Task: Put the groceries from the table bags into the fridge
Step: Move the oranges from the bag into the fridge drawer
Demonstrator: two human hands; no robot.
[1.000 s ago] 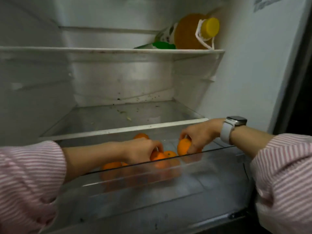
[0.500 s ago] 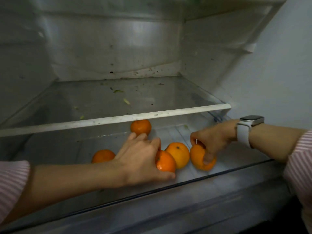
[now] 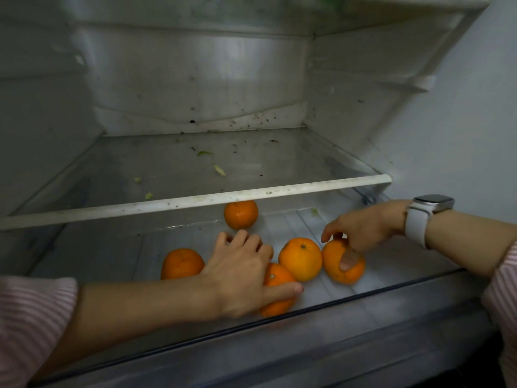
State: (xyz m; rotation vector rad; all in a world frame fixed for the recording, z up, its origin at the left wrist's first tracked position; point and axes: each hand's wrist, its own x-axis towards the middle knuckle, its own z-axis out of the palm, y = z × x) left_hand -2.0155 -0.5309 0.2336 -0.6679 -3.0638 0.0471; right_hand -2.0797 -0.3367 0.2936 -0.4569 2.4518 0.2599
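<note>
Five oranges lie in the clear drawer under the glass shelf: one at the drawer's back, one at its left, one in its middle. The left hand curls round a fourth orange near the drawer's front rim. The right hand, with one watch on its wrist, pinches the fifth, which touches the middle one.
</note>
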